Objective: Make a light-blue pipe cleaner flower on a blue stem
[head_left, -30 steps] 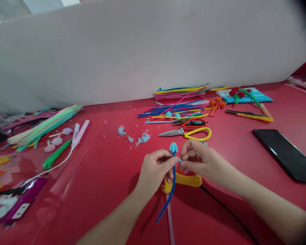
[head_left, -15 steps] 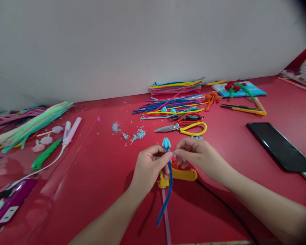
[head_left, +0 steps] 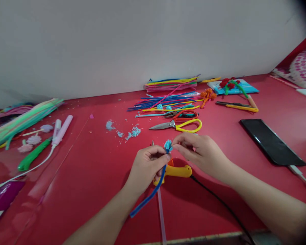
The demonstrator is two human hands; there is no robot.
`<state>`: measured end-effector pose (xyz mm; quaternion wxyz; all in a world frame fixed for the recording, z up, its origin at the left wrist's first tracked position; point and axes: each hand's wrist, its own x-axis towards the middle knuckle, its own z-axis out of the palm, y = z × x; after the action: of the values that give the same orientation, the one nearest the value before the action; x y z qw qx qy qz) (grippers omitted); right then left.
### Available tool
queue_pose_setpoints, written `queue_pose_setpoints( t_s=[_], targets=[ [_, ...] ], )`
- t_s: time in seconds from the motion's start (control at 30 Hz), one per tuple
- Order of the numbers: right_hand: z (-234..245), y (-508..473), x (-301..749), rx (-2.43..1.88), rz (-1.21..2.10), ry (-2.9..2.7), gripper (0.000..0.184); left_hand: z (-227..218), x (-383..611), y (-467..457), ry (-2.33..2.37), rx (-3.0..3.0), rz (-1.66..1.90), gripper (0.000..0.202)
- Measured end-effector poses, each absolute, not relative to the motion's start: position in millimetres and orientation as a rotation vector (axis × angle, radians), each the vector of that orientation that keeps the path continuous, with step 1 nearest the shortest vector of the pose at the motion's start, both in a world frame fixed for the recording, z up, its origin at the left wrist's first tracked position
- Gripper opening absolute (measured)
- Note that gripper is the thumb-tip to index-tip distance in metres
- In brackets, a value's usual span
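My left hand [head_left: 146,166] is closed round a dark blue pipe cleaner [head_left: 148,199] that runs down and left from my fingers. At its top sits a small light blue fuzzy tuft [head_left: 168,145]. My right hand [head_left: 200,151] pinches that tuft with thumb and forefinger. Both hands hover just above a yellow glue gun [head_left: 177,171] lying on the red table [head_left: 91,177], its black cord [head_left: 219,204] trailing to the lower right.
Yellow-handled scissors [head_left: 180,126], red-handled pliers and a pile of coloured pipe cleaners [head_left: 168,98] lie beyond my hands. Blue fluff scraps [head_left: 132,132] sit left of the scissors. A black phone [head_left: 269,141] lies right. Green pipe cleaners [head_left: 20,119] and a green-handled tool [head_left: 33,156] lie left.
The blue stem has swung from hanging straight down to slanting down-left. My right fingers moved up from the stem onto the tuft. The view shifted a little.
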<state>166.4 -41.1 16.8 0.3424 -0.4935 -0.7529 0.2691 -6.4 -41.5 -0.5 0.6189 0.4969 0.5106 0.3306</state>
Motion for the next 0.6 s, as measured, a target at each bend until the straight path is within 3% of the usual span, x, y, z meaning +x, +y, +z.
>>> queue_pose_setpoints(
  t_s=[0.6],
  targets=[
    [8.2,-41.2,165.2,-1.276,0.406,-2.027,0.01,-2.7,-6.2,-42.7,1.111,1.11,0.718,0.017]
  ],
)
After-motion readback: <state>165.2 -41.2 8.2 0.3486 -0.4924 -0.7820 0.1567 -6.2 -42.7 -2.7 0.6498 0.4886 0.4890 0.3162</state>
